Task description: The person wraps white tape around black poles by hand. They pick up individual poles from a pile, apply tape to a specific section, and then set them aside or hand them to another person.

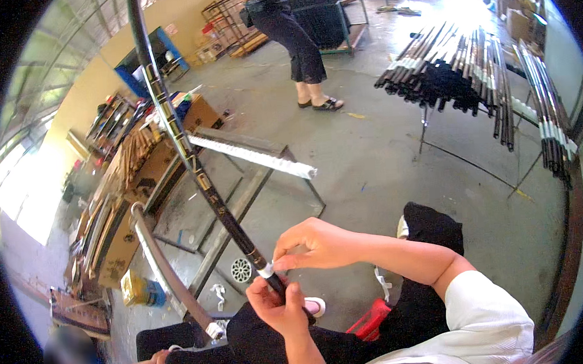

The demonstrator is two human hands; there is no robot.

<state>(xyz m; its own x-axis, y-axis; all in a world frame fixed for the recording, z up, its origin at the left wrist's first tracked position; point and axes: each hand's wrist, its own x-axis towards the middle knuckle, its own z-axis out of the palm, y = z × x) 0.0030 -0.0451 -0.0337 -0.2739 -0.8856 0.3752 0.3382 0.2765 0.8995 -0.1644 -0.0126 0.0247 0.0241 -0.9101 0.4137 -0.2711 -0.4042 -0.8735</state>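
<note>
Against my fingers [260, 295], the black pole [222, 215] looks smooth and glossy; the rods [487, 73] at two o'clock shine too. The cardboard box [116, 256] at eight is matt, my sleeve [486, 310] ribbed cloth.

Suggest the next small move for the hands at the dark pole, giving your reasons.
Probably smooth the white band around the dark pole with the right hand: its thumb and fingertips are already right beside the band, while the left hand grips the pole just below and could steady it.
</note>
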